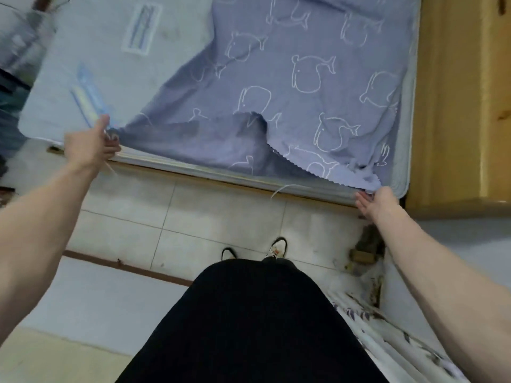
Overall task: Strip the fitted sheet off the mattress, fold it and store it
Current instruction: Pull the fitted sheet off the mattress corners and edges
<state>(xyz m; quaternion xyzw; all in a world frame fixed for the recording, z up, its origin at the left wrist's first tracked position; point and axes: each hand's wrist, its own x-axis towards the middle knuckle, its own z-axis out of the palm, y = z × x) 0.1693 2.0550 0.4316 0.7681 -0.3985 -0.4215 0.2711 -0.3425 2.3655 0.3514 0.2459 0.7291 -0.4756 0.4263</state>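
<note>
A purple-blue fitted sheet [290, 87] printed with white whale outlines lies loose and rumpled over the right part of a pale mattress [96, 59]. The mattress's left part is bare. My left hand [92, 146] grips a corner of the sheet at the mattress's near edge. My right hand [374, 201] reaches to the sheet's other near corner at the right end of that edge. Its fingers are straight and touch the cloth from below.
A wooden headboard or cabinet [453, 106] stands right of the mattress. I stand on pale floor tiles [193, 217] in a black garment with my shoes [278, 246] visible. Patterned cloth [387, 333] lies at the lower right. Dark clutter sits at the far left.
</note>
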